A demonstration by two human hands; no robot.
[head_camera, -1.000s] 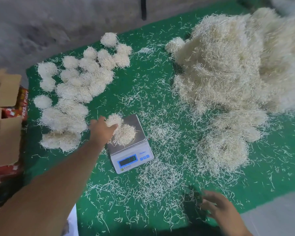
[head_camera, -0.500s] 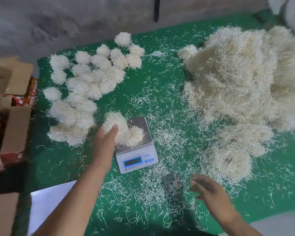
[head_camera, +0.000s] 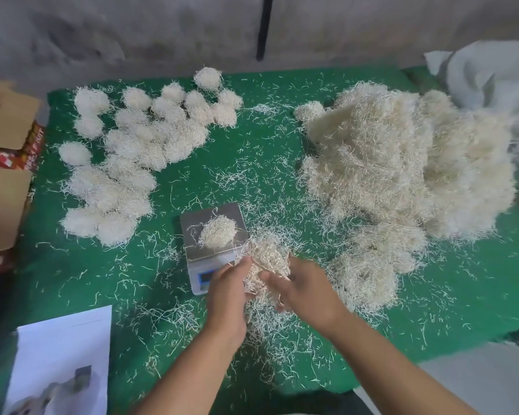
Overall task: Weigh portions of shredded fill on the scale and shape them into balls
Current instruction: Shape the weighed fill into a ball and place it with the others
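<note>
Left hand (head_camera: 226, 290) and right hand (head_camera: 301, 290) cup one clump of shredded fill (head_camera: 267, 262) between them, fingers curled round it from either side. Just beyond the fingertips: scale (head_camera: 212, 235), carrying a second small portion (head_camera: 218, 230) on its pan. Finished balls (head_camera: 126, 157) lie far left of the fingers; bulk pile (head_camera: 402, 157) far right, on green mat (head_camera: 252, 163).

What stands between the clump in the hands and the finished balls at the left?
The scale, with a portion on it, sits between the clump and the balls; it is low, so lifting over looks possible.
</note>
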